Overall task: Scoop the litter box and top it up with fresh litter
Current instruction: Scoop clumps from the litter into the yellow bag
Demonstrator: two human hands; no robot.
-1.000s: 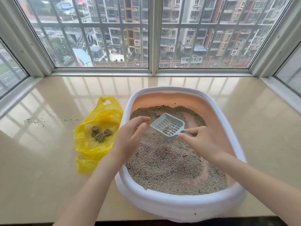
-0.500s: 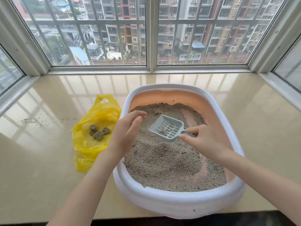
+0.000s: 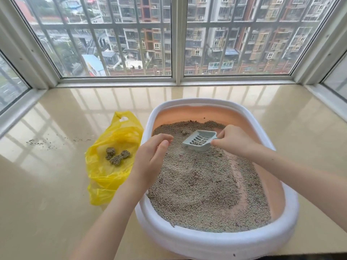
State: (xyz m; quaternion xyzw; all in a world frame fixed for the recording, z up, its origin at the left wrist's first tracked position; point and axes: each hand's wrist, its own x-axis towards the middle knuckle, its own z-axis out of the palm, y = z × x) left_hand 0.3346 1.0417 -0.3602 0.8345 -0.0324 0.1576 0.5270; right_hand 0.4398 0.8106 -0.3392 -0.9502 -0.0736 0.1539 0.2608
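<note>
A white litter box (image 3: 221, 246) with a peach inner wall holds grey litter (image 3: 199, 186) with a bare furrow on its right side. My right hand (image 3: 234, 140) grips the handle of a pale blue slotted scoop (image 3: 200, 140), which hovers over the far part of the litter with a few grains in it. My left hand (image 3: 150, 162) rests at the box's left rim, fingers curled and slightly apart, holding nothing. A yellow plastic bag (image 3: 110, 166) lies open to the left of the box, with a few litter clumps (image 3: 117, 156) on it.
The box and bag sit on a glossy beige windowsill (image 3: 56, 203) in a bay window. Barred window panes (image 3: 176, 38) close off the back and both sides. Scattered litter grains (image 3: 41, 143) lie on the sill at left.
The scoop has moved away from me toward the far end of the box with my right hand. My left hand stays at the left rim. The view tilted down slightly.
</note>
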